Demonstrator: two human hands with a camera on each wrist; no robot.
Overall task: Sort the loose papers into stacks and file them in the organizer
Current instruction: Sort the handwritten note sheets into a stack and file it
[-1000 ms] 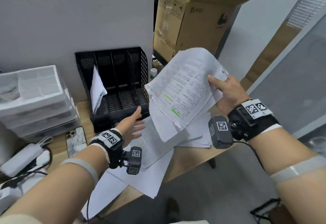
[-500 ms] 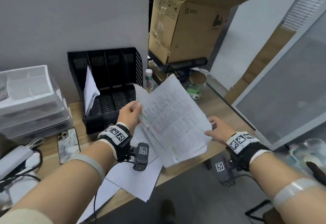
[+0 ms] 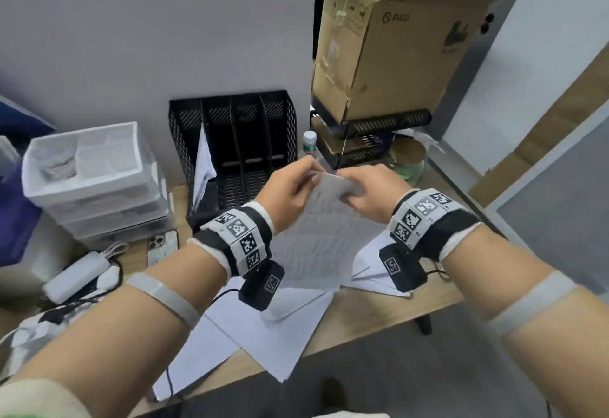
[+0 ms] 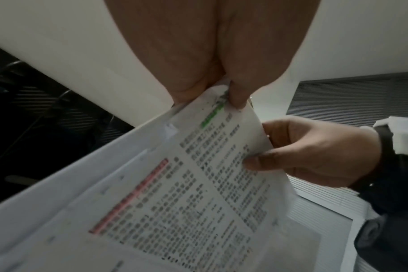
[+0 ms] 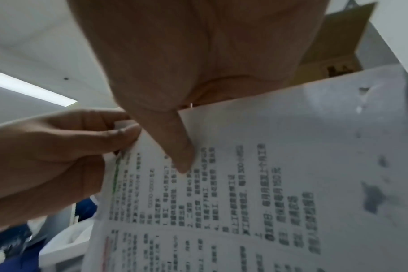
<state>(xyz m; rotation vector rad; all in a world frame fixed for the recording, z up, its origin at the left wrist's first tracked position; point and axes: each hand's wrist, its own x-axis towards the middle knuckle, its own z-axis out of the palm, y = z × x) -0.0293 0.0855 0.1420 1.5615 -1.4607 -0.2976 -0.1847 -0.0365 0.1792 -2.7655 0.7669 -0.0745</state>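
Note:
Both hands hold a sheaf of printed papers (image 3: 316, 239) upright above the desk. My left hand (image 3: 290, 192) pinches its top left corner, and my right hand (image 3: 365, 195) grips the top edge beside it. In the left wrist view the printed papers (image 4: 175, 193) carry pink and green highlights, and the left hand (image 4: 221, 92) pinches the corner. The right wrist view has the right thumb (image 5: 175, 147) pressed on the printed papers (image 5: 245, 184). The black mesh organizer (image 3: 280, 127) stands against the wall just behind the hands, with some white sheets (image 3: 202, 167) in its left slot.
More loose sheets (image 3: 263, 335) lie on the wooden desk (image 3: 379, 312) under the hands, some overhanging its front edge. White drawers (image 3: 95, 187) stand at the left, with a phone (image 3: 161, 246) and a charger (image 3: 75, 276) nearby. An open cardboard box (image 3: 402, 42), a bottle (image 3: 309, 144) and a jar (image 3: 408, 160) stand at the right.
The right hand brought the sheaf down and left; the left hand took its corner. Now both hands hold its top edge, close together in front of the organizer.

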